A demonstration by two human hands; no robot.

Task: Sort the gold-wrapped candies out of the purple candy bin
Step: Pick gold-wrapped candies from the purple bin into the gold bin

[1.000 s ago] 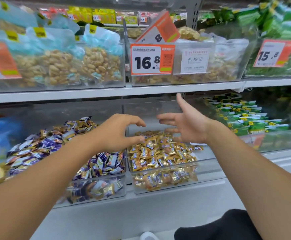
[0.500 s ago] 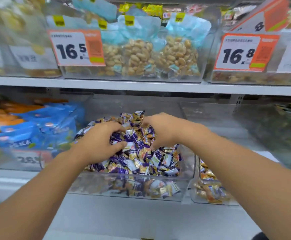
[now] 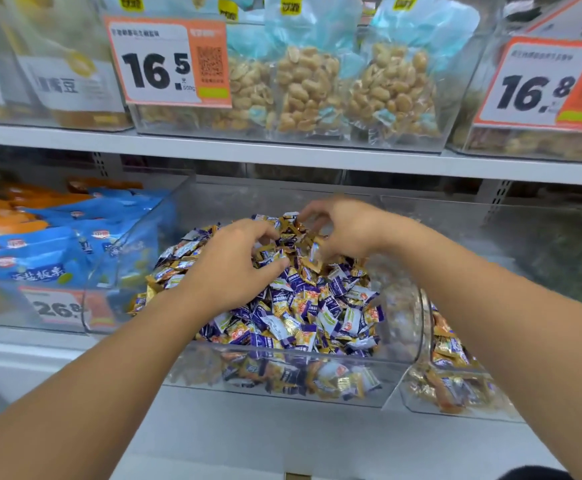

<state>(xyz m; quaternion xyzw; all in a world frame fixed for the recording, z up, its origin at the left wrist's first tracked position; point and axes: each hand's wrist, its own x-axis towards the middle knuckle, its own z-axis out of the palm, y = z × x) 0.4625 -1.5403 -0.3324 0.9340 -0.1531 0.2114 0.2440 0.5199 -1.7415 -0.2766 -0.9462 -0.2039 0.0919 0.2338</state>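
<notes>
The purple candy bin (image 3: 248,199) is a clear box in the middle of the lower shelf. It is heaped with purple-wrapped candies (image 3: 282,320), and gold-wrapped candies (image 3: 284,242) are mixed in near the top of the heap. Both my hands are in the pile at its peak. My left hand (image 3: 230,268) has its fingers and thumb curled round gold-wrapped candies. A little farther back, my right hand (image 3: 345,230) pinches gold wrappers with curled fingers. The candies under both palms are hidden.
A clear bin of gold candies (image 3: 455,379) stands to the right. A bin of blue packets (image 3: 40,258) with a price tag stands to the left. The upper shelf edge (image 3: 282,157) overhangs the bins and carries peanut packs (image 3: 317,84) and price signs.
The view has moved closer to the purple bin. Both hands have moved from spread over the gold bin into the purple pile, and their fingers now curl tighter at the top of the heap.
</notes>
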